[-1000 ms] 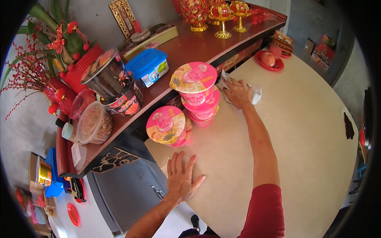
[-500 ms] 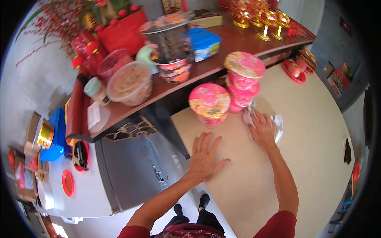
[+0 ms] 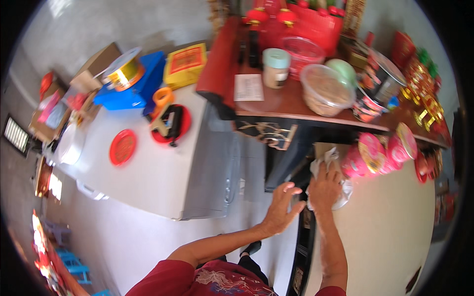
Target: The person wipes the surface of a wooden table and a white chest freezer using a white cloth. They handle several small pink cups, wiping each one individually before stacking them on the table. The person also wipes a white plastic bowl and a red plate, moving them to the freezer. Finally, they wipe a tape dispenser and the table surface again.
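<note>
My right hand point(image 3: 326, 187) presses a crumpled white cloth point(image 3: 341, 196) against the left end of the cream tabletop point(image 3: 377, 224), with its fingers over the cloth. Just right of it stand several pink lidded cups point(image 3: 363, 160), some of them stacked. My left hand point(image 3: 282, 211) is empty, its fingers bent and apart. It hovers over the gap left of the tabletop's edge, close to my right wrist but not touching it.
A dark red wooden table point(image 3: 286, 107) at the back holds a clear tub point(image 3: 327, 93), a green-lidded jar point(image 3: 275, 68) and gold ornaments. On the left, a white-topped cabinet point(image 3: 148, 192) carries a red plate point(image 3: 122, 147), a tape dispenser point(image 3: 173, 123) and a blue box point(image 3: 140, 81).
My view has swung left. My right hand and the cloth have moved from in front of the cups to the tabletop's left end. My left hand has lifted off the tabletop.
</note>
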`<act>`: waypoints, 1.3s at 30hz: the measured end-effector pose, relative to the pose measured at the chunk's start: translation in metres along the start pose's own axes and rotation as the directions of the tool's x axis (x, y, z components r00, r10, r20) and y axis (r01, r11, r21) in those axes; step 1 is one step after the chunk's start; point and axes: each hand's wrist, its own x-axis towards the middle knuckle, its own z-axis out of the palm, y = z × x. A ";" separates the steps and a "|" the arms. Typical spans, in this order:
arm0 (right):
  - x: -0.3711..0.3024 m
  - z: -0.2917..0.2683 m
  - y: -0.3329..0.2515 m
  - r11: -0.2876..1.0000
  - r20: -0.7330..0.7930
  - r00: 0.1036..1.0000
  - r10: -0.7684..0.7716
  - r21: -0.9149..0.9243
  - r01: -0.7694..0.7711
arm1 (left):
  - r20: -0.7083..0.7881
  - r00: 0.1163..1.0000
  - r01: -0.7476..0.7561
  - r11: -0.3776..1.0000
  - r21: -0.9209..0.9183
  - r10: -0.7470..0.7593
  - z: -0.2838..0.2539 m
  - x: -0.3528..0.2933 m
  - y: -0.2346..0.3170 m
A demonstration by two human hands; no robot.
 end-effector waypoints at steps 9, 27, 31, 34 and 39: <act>-0.021 -0.007 -0.018 0.985 0.100 0.995 0.022 -0.171 -0.005 | 0.218 0.976 0.031 0.994 -0.103 -0.008 -0.061 -0.036 0.018; -0.120 -0.141 -0.211 0.307 -0.017 0.983 -0.185 0.949 0.074 | -0.530 0.848 0.093 0.975 0.201 0.028 -0.350 -0.106 -0.028; -0.083 -0.118 -0.350 0.276 -0.177 0.878 -0.444 0.906 0.322 | -0.671 0.741 0.179 0.969 0.169 -0.020 -0.397 -0.129 -0.056; -0.096 -0.072 -0.373 0.604 -0.157 0.755 -0.637 0.507 0.615 | -0.740 0.652 0.242 0.970 -0.004 -0.165 -0.435 -0.140 -0.082; -0.097 -0.066 -0.371 0.544 -0.145 0.677 -0.721 0.487 0.683 | -0.721 0.546 0.383 0.893 -0.237 -0.426 -0.493 -0.128 -0.091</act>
